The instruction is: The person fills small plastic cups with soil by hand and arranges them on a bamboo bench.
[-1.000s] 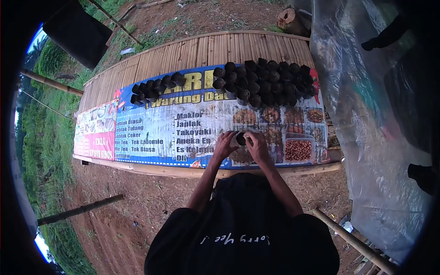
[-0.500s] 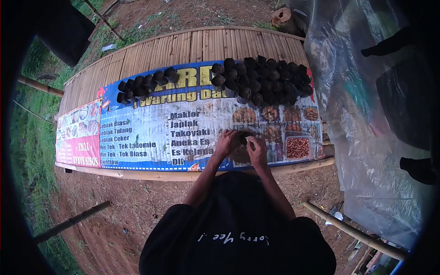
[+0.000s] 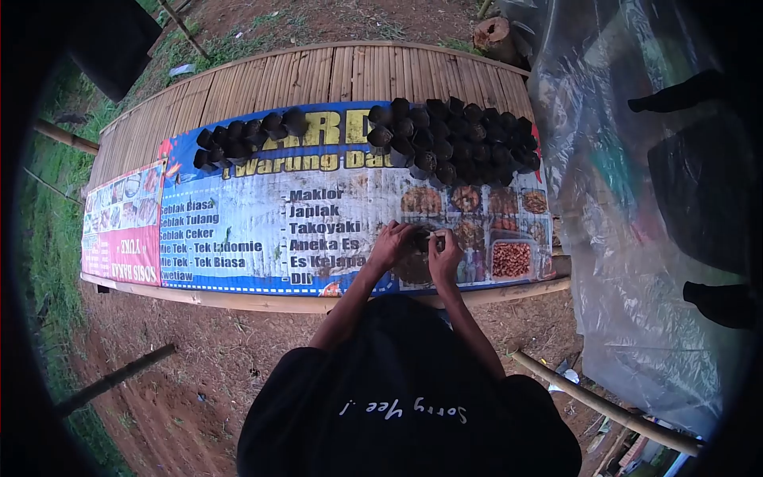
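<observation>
Banner (image 3: 238,230) on bench (image 3: 334,75). Big pot cluster (image 3: 457,143) far right on banner; small cluster (image 3: 246,139) left. Plastic sheet (image 3: 636,238) right of bench.

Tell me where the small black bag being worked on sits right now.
Head view, centre: the small black bag is between the left hand and right hand, over the banner's near edge.

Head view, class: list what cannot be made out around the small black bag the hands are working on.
- Small black bag: mostly covered by the left hand and right hand; its contents cannot be told.
- Each hand's grip: fingers too small to judge.
- Banner: top lettering hidden by the rows of black bags.
</observation>
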{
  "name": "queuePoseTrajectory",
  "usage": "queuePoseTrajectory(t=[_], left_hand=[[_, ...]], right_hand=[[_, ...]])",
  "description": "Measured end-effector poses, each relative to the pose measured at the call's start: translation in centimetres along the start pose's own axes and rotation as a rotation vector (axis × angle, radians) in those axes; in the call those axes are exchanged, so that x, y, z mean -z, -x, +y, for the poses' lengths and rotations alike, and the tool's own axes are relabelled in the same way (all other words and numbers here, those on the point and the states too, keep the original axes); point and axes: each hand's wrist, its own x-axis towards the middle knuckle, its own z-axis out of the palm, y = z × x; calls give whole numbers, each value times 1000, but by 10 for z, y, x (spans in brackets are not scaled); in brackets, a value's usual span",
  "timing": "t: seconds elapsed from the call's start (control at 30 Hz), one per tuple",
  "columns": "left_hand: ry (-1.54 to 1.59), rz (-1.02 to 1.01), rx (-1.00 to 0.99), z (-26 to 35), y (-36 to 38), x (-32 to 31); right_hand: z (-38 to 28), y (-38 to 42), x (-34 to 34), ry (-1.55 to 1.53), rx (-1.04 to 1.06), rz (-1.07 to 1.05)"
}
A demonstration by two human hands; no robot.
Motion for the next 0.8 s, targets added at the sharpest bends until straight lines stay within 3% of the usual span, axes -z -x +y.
queuePoseTrajectory(t=[0.1, 0.17, 0.27, 0.53, 0.6, 0.8], left_hand=[[18, -3, 5, 1, 1, 4], [16, -35, 6, -2, 3, 2], [16, -34, -13, -3, 2, -3], [9, 2, -12, 3, 3, 1], [26, -102, 38, 0, 3, 0], [48, -118, -8, 5, 1, 2]], right_hand=[[7, 11, -1, -23, 93, 23], [12, 14, 8, 8, 311, -50], [11, 11, 18, 39, 442, -52], [4, 9, 14, 21, 336, -46], [5, 10, 12, -11, 318, -30], [7, 13, 7, 11, 282, -45]])
